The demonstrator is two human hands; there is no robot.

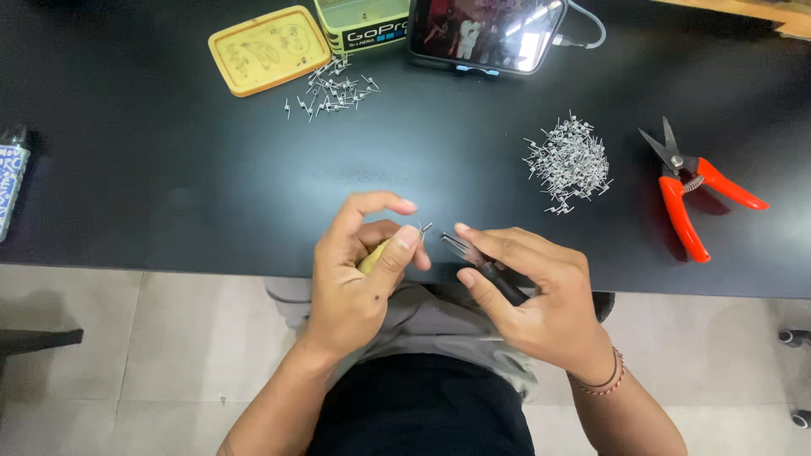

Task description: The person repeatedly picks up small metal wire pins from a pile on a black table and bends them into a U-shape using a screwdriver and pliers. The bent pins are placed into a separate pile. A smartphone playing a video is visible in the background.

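Nearest the camera, the left hand (359, 270) had its grip pinched on a small bent wire piece (424, 227), thumb and finger pressed together, with something yellowish tucked in the palm. Just beside that grip, the right hand (524, 291) was closed around dark tweezers (473, 257), tips aimed at the wire. The piece looked light, stiff and easily dropped, best taken by its legs. Beyond the grip on the black worktop (169, 152) lay a heap of wire pieces (568, 162), orange-handled snips (693, 190) further right, a smaller scatter (334, 91) by a yellow lid (269, 49).
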